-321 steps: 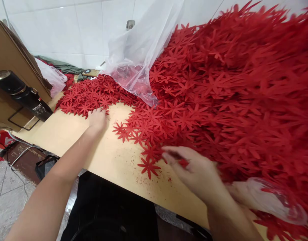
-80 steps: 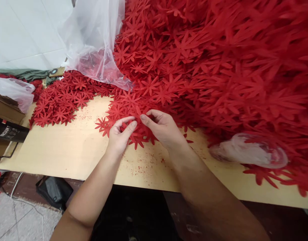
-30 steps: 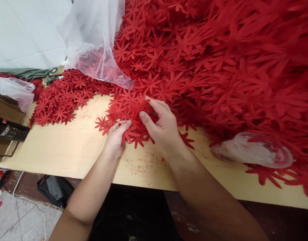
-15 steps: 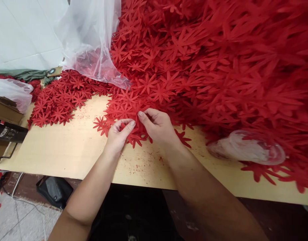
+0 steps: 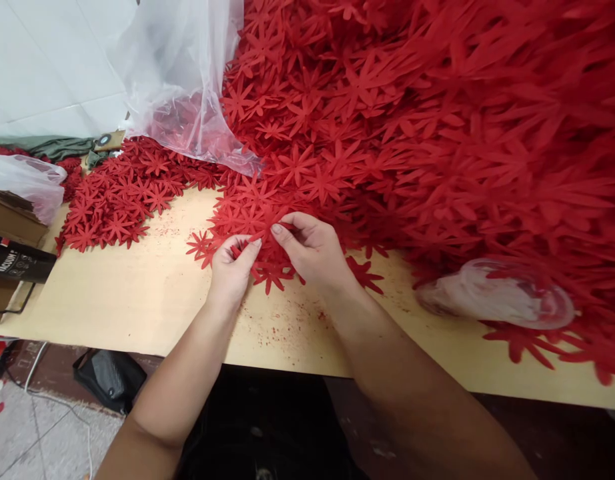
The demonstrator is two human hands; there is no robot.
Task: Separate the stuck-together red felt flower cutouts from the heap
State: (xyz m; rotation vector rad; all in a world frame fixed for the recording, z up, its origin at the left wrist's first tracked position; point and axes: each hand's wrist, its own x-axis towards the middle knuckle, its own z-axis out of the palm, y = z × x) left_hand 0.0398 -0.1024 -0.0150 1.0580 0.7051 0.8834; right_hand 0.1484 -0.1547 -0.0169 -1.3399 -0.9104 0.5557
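Between my hands is a red flower-shaped cutout (image 5: 265, 233), seemingly soft like felt or foam, partly hidden by my fingers. My left hand (image 5: 233, 264) pinches its left side between thumb and curled fingers. On its right side, my right hand (image 5: 310, 248) grips it the same way, thumb against forefinger. Just behind and under my hands spreads a big heap of matching red cutouts (image 5: 297, 167), rising high to the right. One loose cutout (image 5: 271, 275) lies on the table below my fingers, and another (image 5: 201, 247) lies left of my left hand.
A smaller pile of red cutouts (image 5: 112, 200) sits at the left of the wooden table (image 5: 122, 300). A clear plastic bag (image 5: 187, 87) hangs behind it. A clear plastic cup (image 5: 507, 293) lies on its side at right. Cardboard boxes (image 5: 7, 213) stand at the left edge.
My left hand has shifted slightly left and the gap between my two thumbs has widened, with the red cutout stretched between them. The heaps and cup stay where they were.
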